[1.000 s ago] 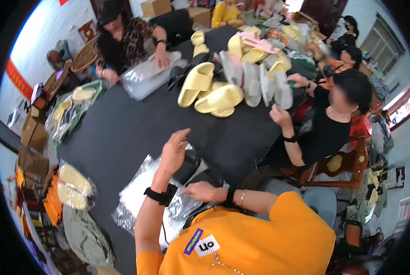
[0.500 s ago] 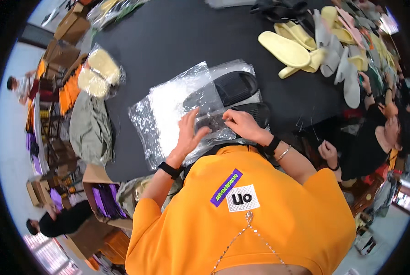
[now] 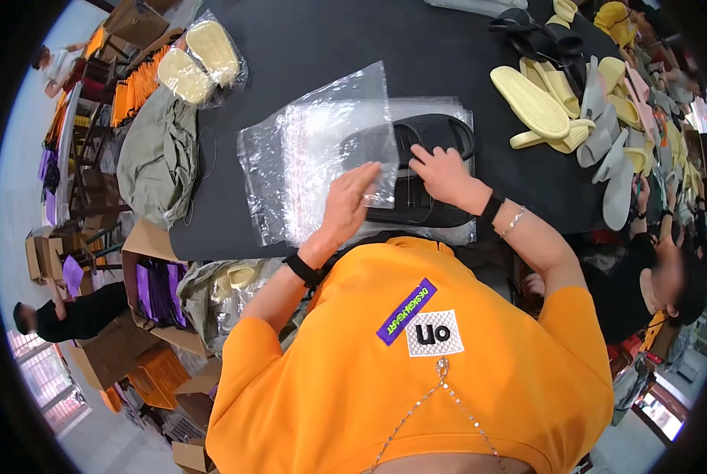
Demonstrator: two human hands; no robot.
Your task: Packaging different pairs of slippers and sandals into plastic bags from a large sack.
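Observation:
A pair of black slide sandals lies side by side on a stack of clear plastic bags. The toe of the far sandal (image 3: 446, 133) points right, and its other end shows dark through the raised film of a clear bag (image 3: 314, 130). Against that film rests my left hand (image 3: 345, 207), its fingers stretched out together. My right hand (image 3: 452, 180) has its fingers bent down on the sandals, around where the two meet. Part of the near sandal (image 3: 442, 212) is hidden under my right hand.
Cream slippers in clear wrap (image 3: 211, 51) and a grey-green cloth (image 3: 160, 154) lie at the left. Loose cream slides (image 3: 531, 103), grey slides (image 3: 616, 189) and black ones crowd the right. An open carton (image 3: 149, 237) holds purple packets. A co-worker (image 3: 646, 276) sits at the right.
My right hand has moved from the bag's edge onto the sandals. More of the near sandal shows. The left hand's thumb and fingers have come together, and the whole view has shifted.

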